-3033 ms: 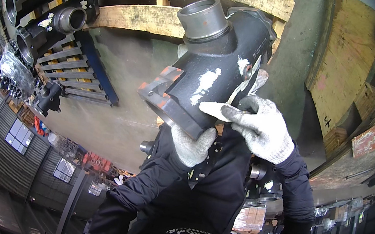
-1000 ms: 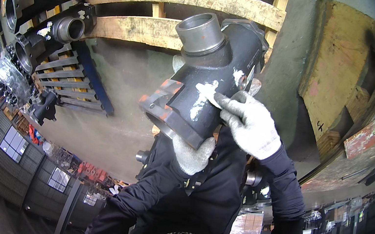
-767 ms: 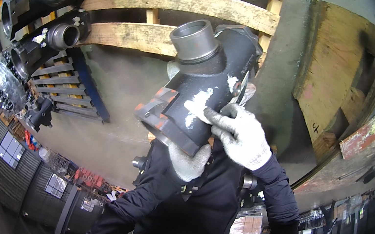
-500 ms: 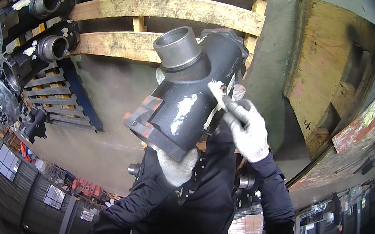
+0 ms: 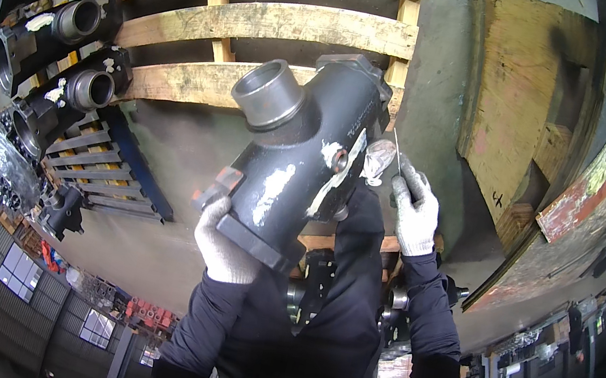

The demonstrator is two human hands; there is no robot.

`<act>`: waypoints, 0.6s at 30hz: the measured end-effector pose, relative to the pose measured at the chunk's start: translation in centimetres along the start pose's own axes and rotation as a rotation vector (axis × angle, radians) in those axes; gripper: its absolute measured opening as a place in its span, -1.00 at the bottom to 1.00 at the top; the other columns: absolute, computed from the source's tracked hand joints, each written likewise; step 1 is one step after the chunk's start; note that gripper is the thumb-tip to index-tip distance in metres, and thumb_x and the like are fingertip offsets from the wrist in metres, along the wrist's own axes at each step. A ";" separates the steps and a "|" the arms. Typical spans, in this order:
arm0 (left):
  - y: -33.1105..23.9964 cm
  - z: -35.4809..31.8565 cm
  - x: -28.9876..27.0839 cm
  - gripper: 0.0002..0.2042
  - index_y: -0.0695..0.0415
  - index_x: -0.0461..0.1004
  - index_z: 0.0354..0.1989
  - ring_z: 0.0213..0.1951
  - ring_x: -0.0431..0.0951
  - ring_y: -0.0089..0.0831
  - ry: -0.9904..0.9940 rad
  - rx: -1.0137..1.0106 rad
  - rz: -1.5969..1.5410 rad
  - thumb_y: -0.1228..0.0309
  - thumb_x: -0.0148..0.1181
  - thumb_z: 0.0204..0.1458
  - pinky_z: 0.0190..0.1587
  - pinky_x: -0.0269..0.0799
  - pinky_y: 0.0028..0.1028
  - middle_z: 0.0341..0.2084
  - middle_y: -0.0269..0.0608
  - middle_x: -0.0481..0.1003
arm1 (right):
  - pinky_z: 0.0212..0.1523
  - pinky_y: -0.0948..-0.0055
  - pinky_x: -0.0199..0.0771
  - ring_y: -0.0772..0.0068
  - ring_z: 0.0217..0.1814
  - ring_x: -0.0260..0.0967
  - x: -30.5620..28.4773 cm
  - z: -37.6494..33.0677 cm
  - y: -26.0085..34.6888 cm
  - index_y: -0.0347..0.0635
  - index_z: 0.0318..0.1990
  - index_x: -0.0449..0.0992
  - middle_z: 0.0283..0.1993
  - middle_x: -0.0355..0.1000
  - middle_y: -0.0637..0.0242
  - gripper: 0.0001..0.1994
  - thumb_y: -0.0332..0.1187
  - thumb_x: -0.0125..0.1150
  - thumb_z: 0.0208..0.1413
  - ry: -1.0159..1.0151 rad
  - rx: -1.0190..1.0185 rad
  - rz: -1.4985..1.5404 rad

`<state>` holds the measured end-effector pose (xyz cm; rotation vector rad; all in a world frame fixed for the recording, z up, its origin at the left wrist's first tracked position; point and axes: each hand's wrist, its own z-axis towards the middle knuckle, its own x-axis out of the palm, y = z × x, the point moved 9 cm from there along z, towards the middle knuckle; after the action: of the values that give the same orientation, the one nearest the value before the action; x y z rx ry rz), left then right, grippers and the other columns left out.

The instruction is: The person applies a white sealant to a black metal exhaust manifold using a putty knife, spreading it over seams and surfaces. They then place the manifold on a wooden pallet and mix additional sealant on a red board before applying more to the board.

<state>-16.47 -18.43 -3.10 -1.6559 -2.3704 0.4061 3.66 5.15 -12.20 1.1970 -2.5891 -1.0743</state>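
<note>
The left hand (image 5: 225,244) is clenched under the flanged lower end of the black cast pipe fitting (image 5: 298,168), likely bearing its weight. Beside it, the right hand (image 5: 413,211) pinches a thin metal rod (image 5: 399,154) near the fitting's side. The fitting's long axis slants up and away from that left grip; its round socket (image 5: 267,93) faces upward-left. Beyond lies a wooden pallet (image 5: 267,23).

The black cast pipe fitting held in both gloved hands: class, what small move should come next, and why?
Probably bring the thin tool in the right hand back onto the black cast pipe fitting. Pale patches remain on its side, the tool tip stands just off it, and the left hand props the lower flange.
</note>
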 end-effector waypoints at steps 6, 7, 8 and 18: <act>1.6 -0.9 -2.1 -0.46 0.17 0.40 0.31 0.22 0.51 -0.01 -0.101 -0.041 0.051 0.35 0.10 0.09 0.34 0.39 -0.04 0.20 -0.03 0.49 | 0.20 0.46 0.46 0.43 0.12 0.50 -0.1 -0.1 -4.1 -0.26 0.26 0.59 0.09 0.57 0.16 -0.63 -0.50 0.28 0.33 -0.024 0.057 -0.041; 1.5 -1.0 -2.4 -0.46 0.16 0.40 0.30 0.21 0.52 -0.01 -0.130 -0.032 0.070 0.35 0.10 0.09 0.32 0.40 -0.05 0.20 -0.03 0.49 | 0.20 0.46 0.46 0.42 0.13 0.50 0.1 -0.1 -4.7 -0.26 0.26 0.59 0.09 0.57 0.16 -0.63 -0.49 0.28 0.33 -0.009 0.082 0.009; 1.5 -1.1 -2.6 -0.47 0.16 0.41 0.29 0.20 0.52 -0.01 -0.158 -0.022 0.088 0.34 0.11 0.08 0.31 0.41 -0.05 0.19 -0.04 0.50 | 0.21 0.45 0.45 0.40 0.15 0.50 0.3 -0.1 -4.8 -0.25 0.27 0.59 0.10 0.57 0.14 -0.63 -0.49 0.27 0.33 0.002 0.077 -0.003; 5.2 -2.7 -1.3 -0.40 0.17 0.33 0.32 0.13 0.57 0.00 -0.081 -0.052 0.056 0.28 0.14 0.05 0.22 0.50 -0.03 0.14 0.01 0.51 | -0.28 0.59 0.40 0.68 -0.33 0.34 -0.8 -0.3 -3.8 -0.37 0.32 0.51 -0.15 0.48 0.44 -0.61 -0.44 0.22 0.41 -0.150 -0.040 0.060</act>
<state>-10.60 -17.70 -2.43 -1.7647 -2.4164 0.4329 6.75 3.84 -14.26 1.0612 -2.6806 -1.2420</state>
